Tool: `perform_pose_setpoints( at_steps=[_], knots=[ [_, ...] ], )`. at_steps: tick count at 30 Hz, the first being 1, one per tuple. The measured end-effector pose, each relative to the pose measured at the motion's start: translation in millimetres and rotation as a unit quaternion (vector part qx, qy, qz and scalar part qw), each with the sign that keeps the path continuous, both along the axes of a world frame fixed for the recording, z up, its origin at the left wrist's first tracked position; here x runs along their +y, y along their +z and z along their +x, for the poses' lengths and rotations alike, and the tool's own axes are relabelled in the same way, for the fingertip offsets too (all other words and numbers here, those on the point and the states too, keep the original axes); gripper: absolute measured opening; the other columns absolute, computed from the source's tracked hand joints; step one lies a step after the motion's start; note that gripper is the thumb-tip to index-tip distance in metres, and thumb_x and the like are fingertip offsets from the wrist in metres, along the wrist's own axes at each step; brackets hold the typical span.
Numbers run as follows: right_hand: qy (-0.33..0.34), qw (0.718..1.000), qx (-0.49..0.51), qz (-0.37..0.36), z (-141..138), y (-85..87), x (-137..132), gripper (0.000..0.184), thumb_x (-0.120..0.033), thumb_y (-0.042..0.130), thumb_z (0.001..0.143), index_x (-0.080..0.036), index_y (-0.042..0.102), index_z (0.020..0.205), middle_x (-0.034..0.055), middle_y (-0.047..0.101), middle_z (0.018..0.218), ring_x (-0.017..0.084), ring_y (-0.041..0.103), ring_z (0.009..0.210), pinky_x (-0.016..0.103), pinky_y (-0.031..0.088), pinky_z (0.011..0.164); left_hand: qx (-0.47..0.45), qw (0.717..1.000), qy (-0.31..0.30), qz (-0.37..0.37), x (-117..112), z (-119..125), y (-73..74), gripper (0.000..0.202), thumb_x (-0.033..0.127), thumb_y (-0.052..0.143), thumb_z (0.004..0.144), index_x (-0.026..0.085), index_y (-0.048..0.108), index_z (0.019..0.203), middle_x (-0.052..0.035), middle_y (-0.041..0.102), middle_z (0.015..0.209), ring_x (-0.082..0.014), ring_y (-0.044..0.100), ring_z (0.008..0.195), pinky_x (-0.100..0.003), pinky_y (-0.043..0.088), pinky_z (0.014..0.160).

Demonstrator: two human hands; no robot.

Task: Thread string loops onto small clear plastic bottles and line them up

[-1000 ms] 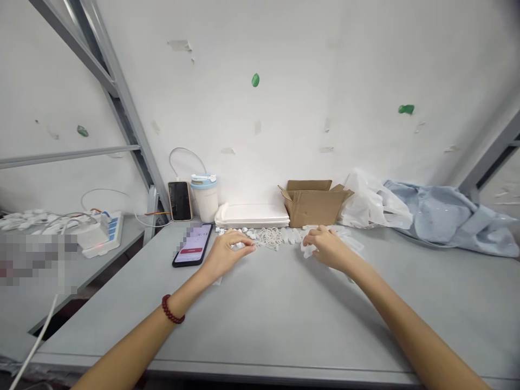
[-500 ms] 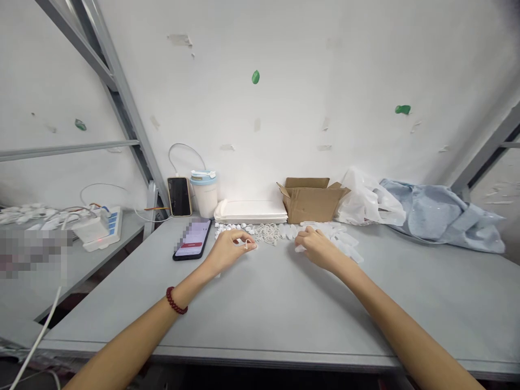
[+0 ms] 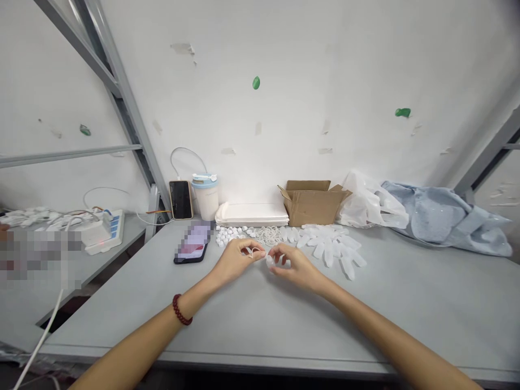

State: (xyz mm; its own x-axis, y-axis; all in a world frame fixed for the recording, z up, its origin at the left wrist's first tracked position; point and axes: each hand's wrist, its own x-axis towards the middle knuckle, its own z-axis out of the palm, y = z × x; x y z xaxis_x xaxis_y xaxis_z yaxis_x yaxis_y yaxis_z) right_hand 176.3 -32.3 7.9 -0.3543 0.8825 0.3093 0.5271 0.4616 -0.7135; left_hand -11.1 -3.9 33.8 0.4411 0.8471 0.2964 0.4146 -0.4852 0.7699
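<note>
Left hand (image 3: 234, 261) pinches a white loop (image 3: 251, 252); right hand (image 3: 296, 267) pinches a small white piece (image 3: 270, 261). Both items sit just above the bench (image 3: 260, 325), close together, with white tubes (image 3: 337, 248) lying behind them.

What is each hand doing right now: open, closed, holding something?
Left hand: closed, pinching a thin white loop.
Right hand: closed, pinching a small white piece.
</note>
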Motion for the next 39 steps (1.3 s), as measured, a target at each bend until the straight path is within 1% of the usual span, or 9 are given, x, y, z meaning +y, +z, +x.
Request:
perform_pose_setpoints(
  at_steps=[3, 7, 9, 13, 16, 23, 27, 31, 39],
  knots=[
    [0.007, 1.000, 0.003, -0.013, -2, -5.5, 0, 0.013, -0.018, 0.057, 0.074, -0.019, 0.055, 0.086, 0.0015, 0.060, 0.085, 0.013, 0.052, 0.074, 0.027, 0.044, 0.066, 0.010, 1.000, -0.011, 0.008, 0, 1, -4.4, 0.012, 0.027, 0.060, 0.076, 0.019, 0.068, 0.073, -0.0005, 0.070, 0.077, -0.0156, 0.060, 0.073, -0.025, 0.046, 0.067],
    [0.014, 1.000, 0.014, -0.024, -2, -9.5, 1, 0.010, -0.020, 0.057, 0.074, -0.018, 0.055, 0.084, 0.0014, 0.059, 0.084, 0.013, 0.053, 0.073, 0.027, 0.045, 0.067, 0.015, 0.999, -0.016, 0.041, 1, 0, -10.6, 0.012, 0.027, 0.059, 0.077, 0.020, 0.068, 0.076, -0.0001, 0.070, 0.080, -0.0154, 0.060, 0.075, -0.026, 0.047, 0.071],
    [0.013, 0.999, 0.016, -0.032, -2, -9.8, 1, 0.011, -0.021, 0.058, 0.075, -0.018, 0.055, 0.085, 0.0022, 0.059, 0.085, 0.013, 0.053, 0.073, 0.028, 0.045, 0.067, 0.022, 0.998, -0.005, 0.052, 1, 0, -10.4, 0.011, 0.025, 0.058, 0.077, 0.020, 0.068, 0.076, -0.0002, 0.070, 0.080, -0.0155, 0.061, 0.076, -0.026, 0.046, 0.071],
    [0.019, 0.998, 0.030, -0.042, -1, -9.8, 1, 0.013, -0.024, 0.058, 0.077, -0.018, 0.056, 0.089, 0.0038, 0.059, 0.088, 0.014, 0.055, 0.074, 0.030, 0.048, 0.070, 0.040, 0.998, 0.019, 0.038, -1, -1, -5.2, 0.010, 0.020, 0.058, 0.075, 0.019, 0.068, 0.073, -0.0004, 0.070, 0.079, -0.0160, 0.061, 0.075, -0.026, 0.046, 0.069],
    [0.022, 0.998, 0.044, -0.042, -2, -11.4, 1, 0.014, -0.024, 0.057, 0.078, -0.018, 0.056, 0.091, 0.0047, 0.059, 0.092, 0.014, 0.057, 0.079, 0.032, 0.050, 0.072, 0.040, 0.999, 0.007, 0.031, -2, 0, -4.3, 0.013, 0.019, 0.056, 0.075, 0.019, 0.069, 0.073, 0.0000, 0.071, 0.078, -0.0164, 0.062, 0.076, -0.026, 0.047, 0.069],
    [0.028, 0.997, 0.065, -0.027, -3, -16.6, 2, 0.014, -0.025, 0.058, 0.078, -0.018, 0.054, 0.090, 0.0049, 0.060, 0.093, 0.015, 0.058, 0.082, 0.034, 0.052, 0.075, 0.045, 0.997, -0.014, 0.060, -1, 0, -8.1, 0.018, 0.019, 0.053, 0.079, 0.020, 0.072, 0.078, -0.0012, 0.071, 0.082, -0.0167, 0.061, 0.079, -0.028, 0.046, 0.073],
    [0.021, 0.996, 0.071, -0.041, -3, -16.2, 2, 0.013, -0.025, 0.057, 0.079, -0.018, 0.054, 0.090, 0.0051, 0.060, 0.093, 0.016, 0.060, 0.083, 0.036, 0.052, 0.077, 0.051, 0.997, -0.028, 0.045, -1, -1, -4.7, 0.014, 0.021, 0.057, 0.079, 0.020, 0.071, 0.081, -0.0009, 0.071, 0.084, -0.0162, 0.061, 0.081, -0.026, 0.044, 0.070],
    [0.029, 0.996, 0.078, -0.046, -5, -16.2, 1, 0.013, -0.024, 0.056, 0.080, -0.017, 0.055, 0.091, 0.0056, 0.061, 0.095, 0.016, 0.061, 0.085, 0.036, 0.052, 0.078, 0.040, 0.997, -0.048, 0.035, 0, -2, -5.2, 0.011, 0.024, 0.061, 0.077, 0.020, 0.071, 0.080, -0.0002, 0.070, 0.082, -0.0149, 0.061, 0.079, -0.025, 0.043, 0.069],
    [0.028, 0.992, 0.106, -0.061, -7, -19.7, 2, 0.015, -0.021, 0.056, 0.079, -0.017, 0.052, 0.093, 0.0058, 0.060, 0.094, 0.017, 0.062, 0.086, 0.036, 0.052, 0.078, 0.051, 0.998, -0.041, 0.008, 2, 0, -9.5, 0.015, 0.026, 0.059, 0.078, 0.018, 0.071, 0.076, -0.0006, 0.070, 0.077, -0.0148, 0.059, 0.073, -0.024, 0.042, 0.066]
  ],
)
